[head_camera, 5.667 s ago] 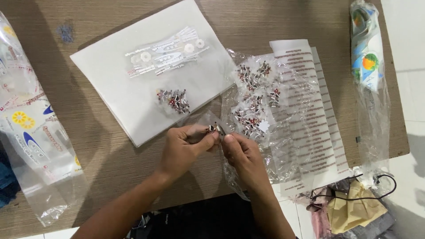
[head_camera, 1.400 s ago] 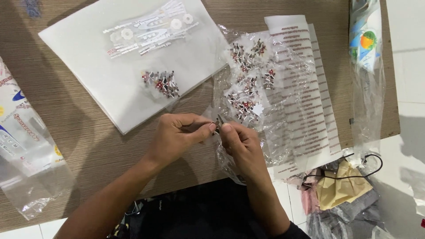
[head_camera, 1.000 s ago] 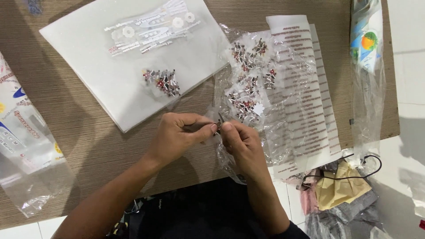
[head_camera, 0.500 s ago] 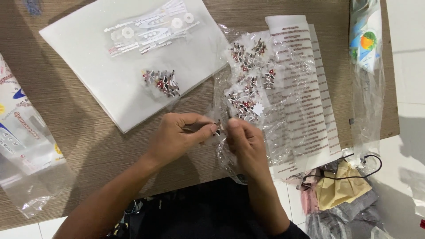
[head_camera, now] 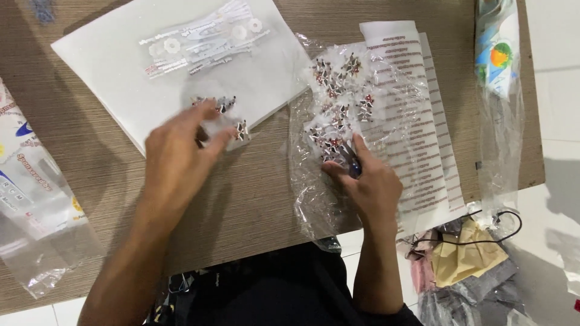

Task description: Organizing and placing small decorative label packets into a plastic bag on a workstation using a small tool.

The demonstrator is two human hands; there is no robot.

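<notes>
While left hand (head_camera: 181,160) hovers blurred over small red-and-silver trinkets (head_camera: 232,118) on the white sheet (head_camera: 115,66), fingers loosely spread, right hand (head_camera: 368,181) rests on the clear plastic bag (head_camera: 338,127) of trinkets. Right fingertips pinch one piece at the bag's near part, on the wooden surface (head_camera: 260,187).

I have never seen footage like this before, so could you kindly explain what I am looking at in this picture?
There is no machine here: a camera worn on a person's head looks down at their two bare hands over a wooden table. The left hand reaches to a small pile of tiny red-and-silver pieces on a white sheet; it is blurred, so whether it grips one is unclear. The right hand rests its fingertips on a clear plastic bag holding more such pieces. Under that bag lies a printed paper. More plastic packaging lies at the left edge.
</notes>
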